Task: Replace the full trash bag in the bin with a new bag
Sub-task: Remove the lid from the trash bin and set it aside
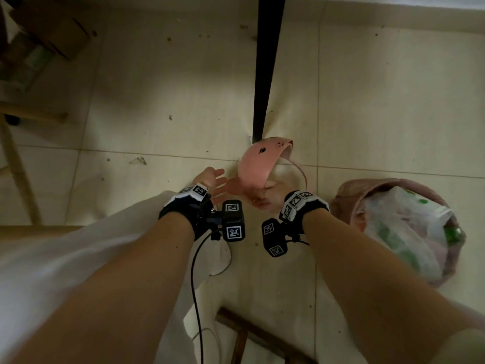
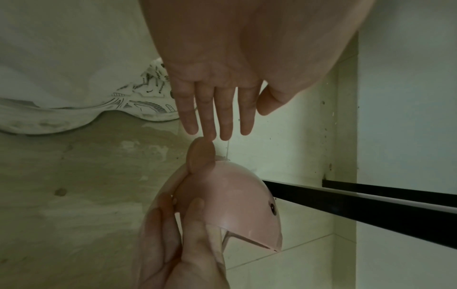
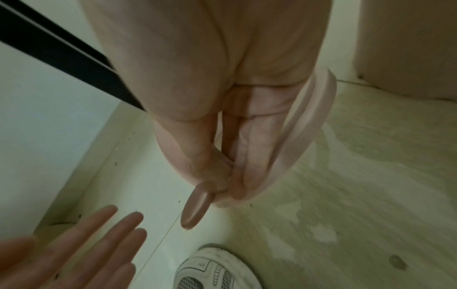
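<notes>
My right hand grips a pink bin lid with a cartoon face, pinching its rim between thumb and fingers above the floor. My left hand is open with straight fingers, its fingertips just at the lid's small ear tab. To the right stands the pink bin, uncovered. Its pinkish liner holds a white plastic bag with green print and other rubbish up to the rim.
A black table leg rises straight behind the lid. My white shoe and white garment are at lower left. Cardboard boxes and wooden chair legs stand at the far left; a wooden frame lies near my feet.
</notes>
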